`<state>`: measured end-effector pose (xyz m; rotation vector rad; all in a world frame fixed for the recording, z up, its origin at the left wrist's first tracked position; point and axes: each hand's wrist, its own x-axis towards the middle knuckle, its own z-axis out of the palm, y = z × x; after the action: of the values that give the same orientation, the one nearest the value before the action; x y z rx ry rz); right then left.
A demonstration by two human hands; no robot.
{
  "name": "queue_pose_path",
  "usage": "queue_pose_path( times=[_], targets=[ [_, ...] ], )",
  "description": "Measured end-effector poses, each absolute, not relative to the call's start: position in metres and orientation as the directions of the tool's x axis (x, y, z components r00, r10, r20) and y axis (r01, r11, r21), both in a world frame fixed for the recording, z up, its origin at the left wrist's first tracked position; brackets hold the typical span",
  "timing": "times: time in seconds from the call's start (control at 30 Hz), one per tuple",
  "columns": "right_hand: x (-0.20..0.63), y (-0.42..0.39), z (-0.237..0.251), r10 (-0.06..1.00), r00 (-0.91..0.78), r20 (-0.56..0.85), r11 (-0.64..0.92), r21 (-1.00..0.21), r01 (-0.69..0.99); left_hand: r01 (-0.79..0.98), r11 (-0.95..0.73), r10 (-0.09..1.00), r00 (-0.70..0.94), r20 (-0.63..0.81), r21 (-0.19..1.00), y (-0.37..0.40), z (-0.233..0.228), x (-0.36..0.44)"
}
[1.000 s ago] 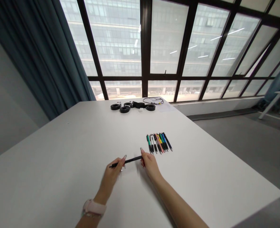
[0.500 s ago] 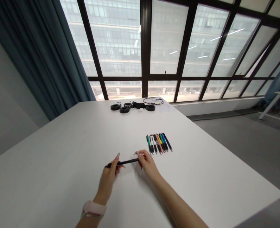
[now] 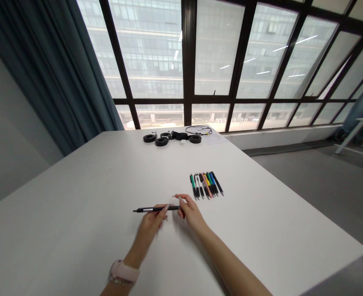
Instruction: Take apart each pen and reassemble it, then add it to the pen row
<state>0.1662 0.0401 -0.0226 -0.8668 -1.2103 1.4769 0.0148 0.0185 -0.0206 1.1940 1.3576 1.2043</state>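
A black pen [image 3: 147, 209] with a pale stripe is held roughly level, just above the white table [image 3: 101, 185]. My left hand [image 3: 153, 220] is closed on its middle, thumb and fingers pinching the barrel, and the pen's thin end sticks out to the left. At its right end my right hand [image 3: 190, 210] pinches the pen between thumb and fingers. A wristband is on my left wrist. Beyond my right hand lies a row of several pens [image 3: 206, 185] side by side, with green, white, pink, yellow, blue and black barrels.
Several black rolls [image 3: 161, 142], a thin black cable [image 3: 198, 130] and a small white plug-like piece [image 3: 182, 142] lie at the table's far end. Windows stand behind it. The table's right edge slopes toward me, and a curtain [image 3: 86, 82] hangs at the left.
My left hand has slid right along the pen, from its left end to the middle, baring the left end. My right hand stays at the right end.
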Motion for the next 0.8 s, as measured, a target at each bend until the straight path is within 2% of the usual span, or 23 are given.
queue_pose_path(
  times=[0.23, 0.4, 0.6, 0.7, 0.8],
  targets=[
    [0.1634, 0.0378, -0.0198, 0.987, -0.146, 0.068, 0.031, -0.969, -0.246, 0.067, 0.072, 0.979, -0.195, -0.058, 0.995, 0.0157, -0.0145, 0.0162],
    [0.1642, 0.0379, -0.0194, 0.972, -0.234, 0.019, -0.026, -0.981, -0.19, 0.051, 0.095, 0.973, -0.216, -0.082, 0.994, 0.0158, -0.013, 0.0174],
    [0.1662, 0.0408, -0.0177, 0.987, -0.161, 0.01, -0.034, -0.963, -0.267, 0.044, 0.089, 0.97, -0.233, -0.076, 0.995, 0.0182, -0.0188, 0.0156],
    [0.1653, 0.0415, -0.0189, 0.978, -0.209, -0.019, -0.073, -0.964, -0.257, 0.022, 0.109, 0.97, -0.223, -0.102, 0.994, 0.0195, -0.0219, 0.0147],
    [0.1642, 0.0414, -0.0206, 0.972, -0.234, 0.025, -0.043, -0.959, -0.281, 0.028, 0.111, 0.973, -0.208, -0.103, 0.993, 0.0195, -0.0218, 0.015]
  ],
)
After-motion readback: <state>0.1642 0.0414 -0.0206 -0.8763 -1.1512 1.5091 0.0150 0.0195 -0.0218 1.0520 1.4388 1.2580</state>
